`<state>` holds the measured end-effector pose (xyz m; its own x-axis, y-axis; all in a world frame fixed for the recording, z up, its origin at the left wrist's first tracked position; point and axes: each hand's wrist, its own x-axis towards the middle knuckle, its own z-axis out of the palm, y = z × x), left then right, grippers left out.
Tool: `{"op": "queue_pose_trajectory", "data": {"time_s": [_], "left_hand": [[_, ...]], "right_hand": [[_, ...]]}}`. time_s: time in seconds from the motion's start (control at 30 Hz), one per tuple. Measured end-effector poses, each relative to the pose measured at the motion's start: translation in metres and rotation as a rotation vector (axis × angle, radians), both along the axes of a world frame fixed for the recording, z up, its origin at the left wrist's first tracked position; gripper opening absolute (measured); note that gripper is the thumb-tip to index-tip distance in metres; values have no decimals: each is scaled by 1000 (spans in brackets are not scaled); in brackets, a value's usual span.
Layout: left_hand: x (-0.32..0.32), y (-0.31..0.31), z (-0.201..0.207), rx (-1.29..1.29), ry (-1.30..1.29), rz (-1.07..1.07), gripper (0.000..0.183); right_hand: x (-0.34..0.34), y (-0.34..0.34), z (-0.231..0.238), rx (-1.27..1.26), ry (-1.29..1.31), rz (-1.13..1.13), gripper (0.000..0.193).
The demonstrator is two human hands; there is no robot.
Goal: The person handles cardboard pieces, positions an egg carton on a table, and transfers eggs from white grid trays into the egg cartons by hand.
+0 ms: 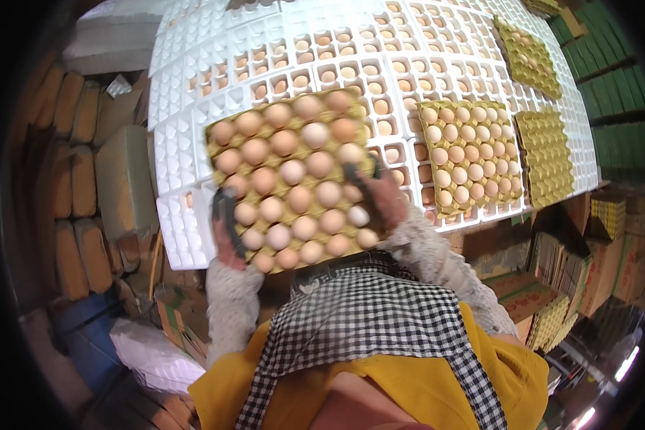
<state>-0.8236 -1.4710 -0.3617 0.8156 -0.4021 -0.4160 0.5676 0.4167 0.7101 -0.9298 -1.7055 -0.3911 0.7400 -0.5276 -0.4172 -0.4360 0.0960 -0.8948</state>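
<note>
My left hand [227, 228], with dark covering over its fingers, grips the left edge of a yellowish pulp egg tray [358, 116]. On the opposite edge, my right hand [385, 197] is closed on the same tray, its thumb over the rim. Rows of brown eggs [299, 198] fill the tray, with a paler one near the right hand. It is held tilted, in front of my apron, above white moulded trays [179, 161]. Many of their cups beyond my hands contain eggs. The fingers under the held tray are hidden.
Right of my hands, another pulp tray [514, 136] full of eggs rests on the white trays. Beside it lies a pulp tray with bare cups [547, 159]; a partly filled one [527, 57] sits farther back. Wrapped brown bundles [70, 175] stack up left, cardboard boxes [609, 269] right.
</note>
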Motion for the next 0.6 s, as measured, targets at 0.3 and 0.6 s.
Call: {"op": "queue_pose_trajectory", "data": {"time_s": [0.3, 0.6], "left_hand": [[-29, -106, -108, 201, -102, -176, 58], [31, -98, -63, 988, -1126, -172, 46]], "right_hand": [[-74, -132, -37, -513, 322, 319, 74], [-21, -125, 24, -1103, -225, 170, 58]]}}
